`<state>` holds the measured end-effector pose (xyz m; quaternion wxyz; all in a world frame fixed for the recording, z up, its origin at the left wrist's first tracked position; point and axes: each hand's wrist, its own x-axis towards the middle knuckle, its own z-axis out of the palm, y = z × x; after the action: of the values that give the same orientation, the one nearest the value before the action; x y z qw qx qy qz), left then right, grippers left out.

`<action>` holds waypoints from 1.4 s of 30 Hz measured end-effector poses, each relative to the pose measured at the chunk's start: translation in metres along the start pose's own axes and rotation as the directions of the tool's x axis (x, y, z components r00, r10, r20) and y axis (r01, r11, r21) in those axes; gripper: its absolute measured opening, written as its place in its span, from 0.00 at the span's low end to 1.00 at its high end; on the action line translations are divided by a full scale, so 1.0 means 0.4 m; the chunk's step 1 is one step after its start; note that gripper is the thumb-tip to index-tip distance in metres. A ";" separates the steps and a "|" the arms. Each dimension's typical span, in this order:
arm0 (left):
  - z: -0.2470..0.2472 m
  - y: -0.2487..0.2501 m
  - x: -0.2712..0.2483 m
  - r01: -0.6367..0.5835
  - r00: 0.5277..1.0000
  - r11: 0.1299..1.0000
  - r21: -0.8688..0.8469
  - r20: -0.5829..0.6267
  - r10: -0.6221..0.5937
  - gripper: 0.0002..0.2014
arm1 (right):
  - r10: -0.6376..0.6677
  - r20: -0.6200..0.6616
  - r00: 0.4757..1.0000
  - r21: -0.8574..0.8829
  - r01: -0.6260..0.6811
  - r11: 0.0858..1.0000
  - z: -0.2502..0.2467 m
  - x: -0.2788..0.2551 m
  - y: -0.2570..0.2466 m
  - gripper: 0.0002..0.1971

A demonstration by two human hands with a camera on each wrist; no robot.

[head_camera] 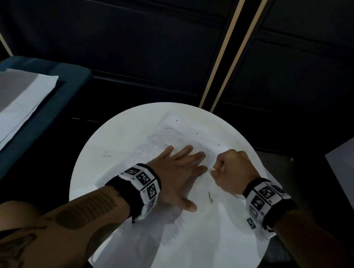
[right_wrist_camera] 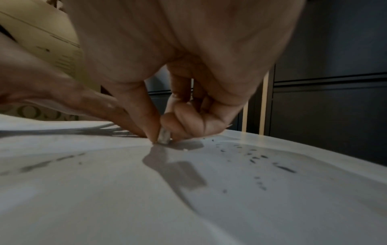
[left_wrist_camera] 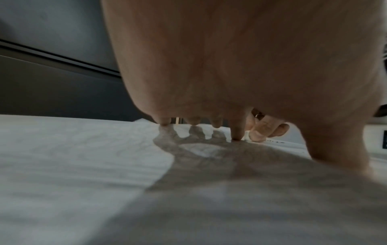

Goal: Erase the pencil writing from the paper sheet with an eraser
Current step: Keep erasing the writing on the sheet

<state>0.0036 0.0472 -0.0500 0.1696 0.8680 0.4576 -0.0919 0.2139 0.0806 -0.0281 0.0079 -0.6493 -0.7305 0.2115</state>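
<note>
Paper sheet point(head_camera: 198, 232) covers round white table point(head_camera: 90, 162) before dark cabinets point(head_camera: 117, 34)

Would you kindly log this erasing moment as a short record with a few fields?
surface: round white table
sheet: white paper sheet lying flat on the table
left hand: fingers spread, pressing flat on the sheet
right hand: pinches a small grey eraser, its tip on the sheet
marks: faint pencil writing near the sheet's middle
debris: dark eraser crumbs scattered on the paper
side: stack of white papers on a blue seat, left of the table
</note>
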 end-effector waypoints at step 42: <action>-0.009 0.004 -0.038 0.085 0.990 0.996 -0.002 0.112 -0.084 0.64 | -0.253 0.156 0.955 -0.049 0.263 0.963 0.015 -0.116 -0.085 0.09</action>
<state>-0.0038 0.0361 -0.0417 0.1940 0.8408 0.4840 -0.1456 0.1873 0.0324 -0.0106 -0.0412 -0.5307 -0.8145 0.2306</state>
